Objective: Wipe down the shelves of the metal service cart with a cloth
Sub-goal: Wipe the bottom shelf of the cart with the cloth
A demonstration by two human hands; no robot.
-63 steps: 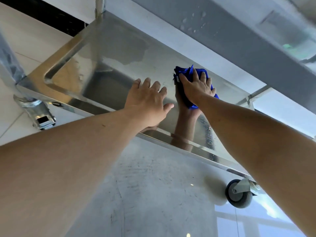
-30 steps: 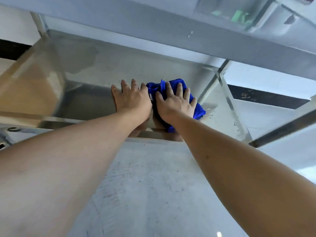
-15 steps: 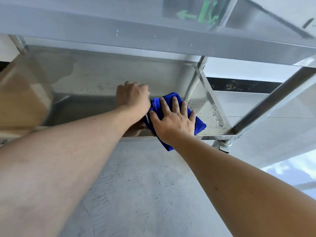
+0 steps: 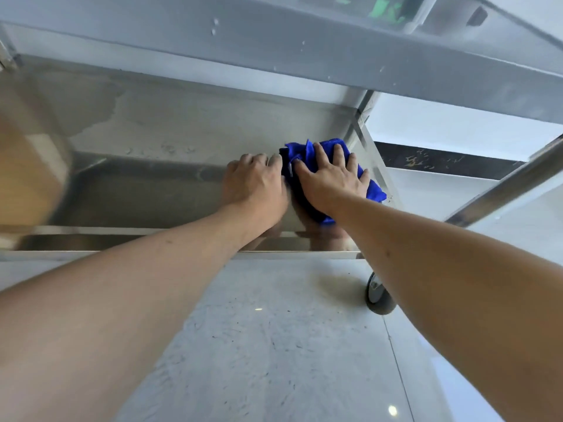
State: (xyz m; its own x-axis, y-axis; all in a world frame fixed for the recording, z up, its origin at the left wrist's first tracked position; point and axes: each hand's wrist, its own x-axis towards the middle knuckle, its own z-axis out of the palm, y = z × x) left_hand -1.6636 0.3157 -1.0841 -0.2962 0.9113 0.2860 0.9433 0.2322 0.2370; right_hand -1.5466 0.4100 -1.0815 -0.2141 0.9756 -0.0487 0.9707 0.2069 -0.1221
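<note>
the blue cloth (image 4: 373,190) lies bunched on the lower shelf (image 4: 170,190) of the metal cart, at the shelf's right end, a little right of the frame's centre. the right hand (image 4: 332,181) presses flat on it, fingers straight and spread, curled round nothing. the left hand (image 4: 254,185) rests on the bare shelf just beside the cloth, fingers bent at the knuckles with their tips on the metal, gripping nothing. the upper shelf (image 4: 304,47) spans the top of the frame, spotted with droplets. a caster wheel (image 4: 377,295) stands on the pale floor (image 4: 274,345) at lower right.
</note>
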